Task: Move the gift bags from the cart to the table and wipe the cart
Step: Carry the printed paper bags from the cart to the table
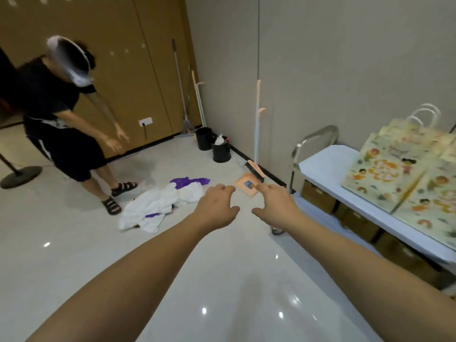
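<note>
Several cream gift bags (404, 178) with cartoon prints and white handles lie flat on the top shelf of a metal cart (320, 164) at the right, its shelf covered in white. Brown boxes (318, 198) fill the cart's lower shelf. My left hand (217, 206) and my right hand (274, 203) reach out over the floor, left of the cart, side by side with fingers loosely curled. Neither hand holds anything or touches the cart.
A pile of white and purple cloths (162, 203) lies on the glossy floor ahead. Another person (61, 124) in dark clothes stands at left. Two black bins (212, 144), mops, a broom and an orange dustpan (248, 186) sit by the wall corner.
</note>
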Demonstrator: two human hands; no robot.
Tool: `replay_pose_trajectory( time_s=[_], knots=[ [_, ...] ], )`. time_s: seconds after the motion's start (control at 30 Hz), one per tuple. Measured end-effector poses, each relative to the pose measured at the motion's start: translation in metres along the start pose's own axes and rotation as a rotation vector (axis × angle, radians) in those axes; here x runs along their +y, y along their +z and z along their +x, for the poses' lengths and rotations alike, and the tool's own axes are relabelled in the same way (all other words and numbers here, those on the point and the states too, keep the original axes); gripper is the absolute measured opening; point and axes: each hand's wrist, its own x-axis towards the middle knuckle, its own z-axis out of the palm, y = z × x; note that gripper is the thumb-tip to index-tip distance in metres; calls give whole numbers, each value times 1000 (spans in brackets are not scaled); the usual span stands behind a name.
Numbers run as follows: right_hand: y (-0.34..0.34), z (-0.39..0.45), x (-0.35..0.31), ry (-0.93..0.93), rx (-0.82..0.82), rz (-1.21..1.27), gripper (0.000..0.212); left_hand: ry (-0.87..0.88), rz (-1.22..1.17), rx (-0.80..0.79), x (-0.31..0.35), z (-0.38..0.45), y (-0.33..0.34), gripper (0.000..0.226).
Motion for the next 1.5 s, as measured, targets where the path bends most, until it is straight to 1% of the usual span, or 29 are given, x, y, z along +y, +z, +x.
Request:
replay_pose_trajectory(
  time_s=[0.13,0.3,0.37,0.47,0.63,0.8,0.97,1.13,1.27,1.37,1.43,1.5],
  knots=[
    [-30,3,77,168,58,29,66,180,23,-62,76,59,16,60],
    [-54,13,151,346,106,34,58,401,38,-87,142,133,35,54],
    [-62,22,174,416,110,21,59,459,24,-107,163,163,41,54],
    [-75,44,206,519,147,3,67,552,6,-153,189,213,51,59],
    [-103,93,236,650,205,22,71,644,-22,-215,222,292,48,63],
    [-122,128,262,762,280,18,65,721,-76,-241,253,357,46,61],
    [-135,147,295,846,294,40,70,770,-98,-294,285,393,59,61],
    [-158,164,342,883,413,65,67,830,-104,-288,334,426,66,58],
    [-178,183,386,911,532,102,69,823,-132,-295,381,452,75,59],
    [-190,196,414,930,596,116,71,820,-98,-294,411,471,85,60],
    [-195,204,431,937,620,134,68,798,-94,-286,428,481,91,60],
    [-197,210,443,921,611,175,58,787,-91,-292,441,487,94,60]
  ],
)
